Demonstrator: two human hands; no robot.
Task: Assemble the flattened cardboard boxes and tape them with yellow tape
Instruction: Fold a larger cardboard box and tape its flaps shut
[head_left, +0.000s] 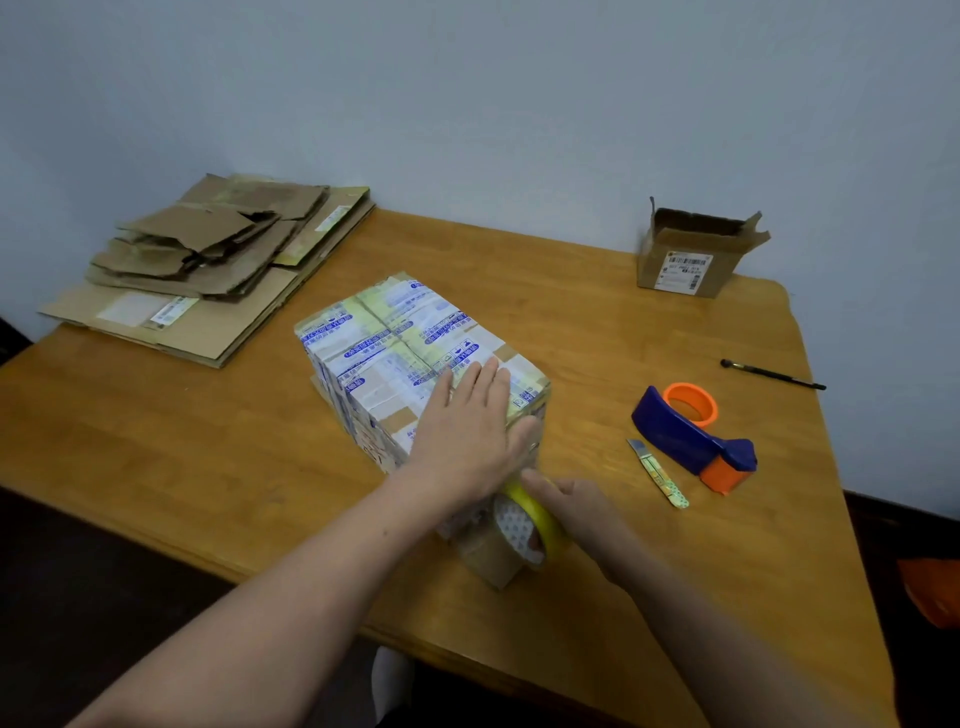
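Cardboard box (395, 353) (rectangular, glossy printed tape), wooden table (156, 441)

The left hand (467, 436) and tape roll (535, 519) hide the box's (405, 353) near end. The right hand's (576, 509) fingers are mostly lost behind the tape roll. Box print is unreadable. The right edge cuts an orange object (935, 592).

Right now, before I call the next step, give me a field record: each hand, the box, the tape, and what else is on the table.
left hand: flat on top of the box, at its near end
right hand: grips the yellow tape roll at the box's near end
box: assembled, closed, covered in printed tape
flattened stack: table's far left corner
small open box: far right, flaps up
tape dispenser: right of the box, utility knife beside it
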